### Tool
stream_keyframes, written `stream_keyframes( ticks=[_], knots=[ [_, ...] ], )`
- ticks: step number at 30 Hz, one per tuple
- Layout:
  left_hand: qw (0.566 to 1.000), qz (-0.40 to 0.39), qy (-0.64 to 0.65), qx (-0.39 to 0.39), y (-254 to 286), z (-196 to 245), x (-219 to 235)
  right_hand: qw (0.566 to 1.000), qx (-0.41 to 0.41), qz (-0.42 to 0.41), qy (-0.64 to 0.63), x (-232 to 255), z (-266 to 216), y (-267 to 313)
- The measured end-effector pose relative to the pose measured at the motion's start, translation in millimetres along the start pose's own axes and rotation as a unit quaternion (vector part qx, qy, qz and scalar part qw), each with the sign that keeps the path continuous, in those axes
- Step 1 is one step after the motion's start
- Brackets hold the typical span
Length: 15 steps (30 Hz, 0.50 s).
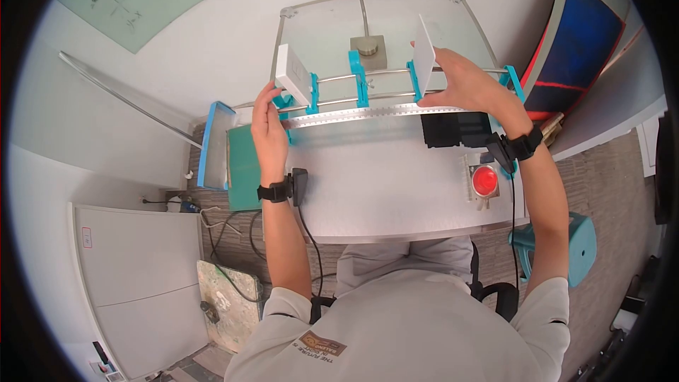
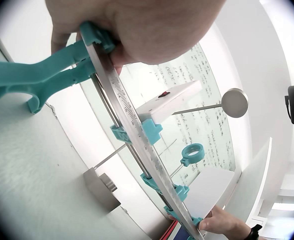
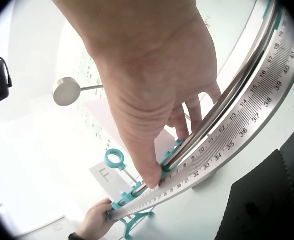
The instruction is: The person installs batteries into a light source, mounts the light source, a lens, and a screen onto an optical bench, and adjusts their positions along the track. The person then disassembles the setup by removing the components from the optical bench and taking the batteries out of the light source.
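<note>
A teal-fitted optical bench with a metal ruler (image 1: 368, 114) along its front lies across the table. At its left end my left hand (image 1: 270, 134) holds the bench by the teal end support (image 2: 97, 37), beside an upright white box (image 1: 291, 74). That box shows a letter F in the right wrist view. A teal lens holder (image 1: 357, 74) stands mid-rail; its ring (image 2: 192, 154) shows in the left wrist view. My right hand (image 1: 470, 85) grips the teal slider (image 1: 414, 79) under a white screen (image 1: 424, 53), thumb at the front rail, fingers behind.
Behind the bench stands a heavy metal base (image 1: 368, 51) with an upright rod. A black cloth-like piece (image 1: 456, 129) and a red round container (image 1: 484, 180) lie at the right of the table (image 1: 375, 198). A teal stool (image 1: 574, 247) is on the floor to the right.
</note>
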<state>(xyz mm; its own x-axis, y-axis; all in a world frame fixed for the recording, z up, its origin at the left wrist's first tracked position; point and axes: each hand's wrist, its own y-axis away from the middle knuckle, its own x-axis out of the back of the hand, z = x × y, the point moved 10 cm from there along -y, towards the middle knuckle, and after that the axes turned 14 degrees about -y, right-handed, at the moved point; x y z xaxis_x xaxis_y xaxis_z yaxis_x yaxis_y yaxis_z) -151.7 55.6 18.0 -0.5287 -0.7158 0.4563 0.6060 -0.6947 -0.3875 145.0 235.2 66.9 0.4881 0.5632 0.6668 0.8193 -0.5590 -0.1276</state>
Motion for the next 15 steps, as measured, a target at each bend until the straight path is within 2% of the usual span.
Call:
stream_keyframes(
  ticks=[15],
  knots=[
    [1.0, 0.001, 0.002, 0.002, 0.4, 2.8, 0.3, 1.0, -0.007, -0.004, 0.016, -0.8, -0.4, -0.3]
  ],
)
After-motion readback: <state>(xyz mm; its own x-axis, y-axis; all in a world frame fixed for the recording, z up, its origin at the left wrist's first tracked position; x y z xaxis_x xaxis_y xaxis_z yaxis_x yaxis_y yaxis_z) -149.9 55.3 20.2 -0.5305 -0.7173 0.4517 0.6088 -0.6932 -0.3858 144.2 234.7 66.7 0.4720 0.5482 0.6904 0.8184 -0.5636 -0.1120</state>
